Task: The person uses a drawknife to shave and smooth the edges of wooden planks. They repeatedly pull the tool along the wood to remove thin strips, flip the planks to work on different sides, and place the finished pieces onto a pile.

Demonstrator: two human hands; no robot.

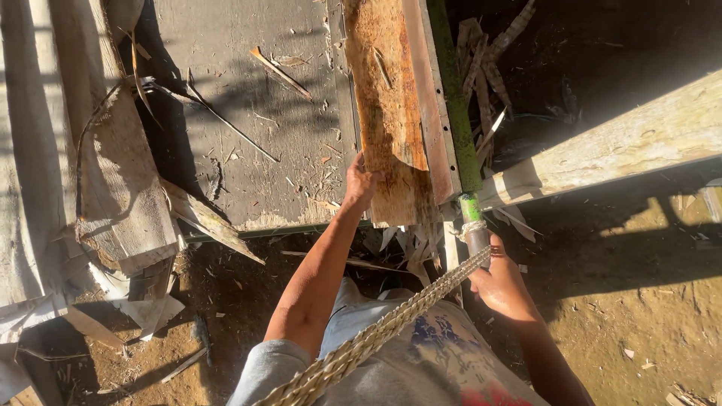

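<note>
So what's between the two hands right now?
In the head view, between the left hand and right hand hang the frayed lower edge of the brown bark sheet and the green-handled tool.

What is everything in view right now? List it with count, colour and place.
Brown fibrous bark sheet: one, orange-brown, top centre, on the grey board.
Grey weathered wooden board: one, grey, upper left centre, strewn with chips.
Green-edged long blade: one, green and pinkish, right of the sheet, handle wrapped pale.
Braided plant-fibre rope: one, tan, running from the bottom centre up to the handle.
Pale wooden beam: one, whitish, right side, slanted.
Grey planks: several, left side.
Dirt ground: brown, lower right.
Left hand: on the sheet's lower edge.
Right hand: gripping the handle.
</note>
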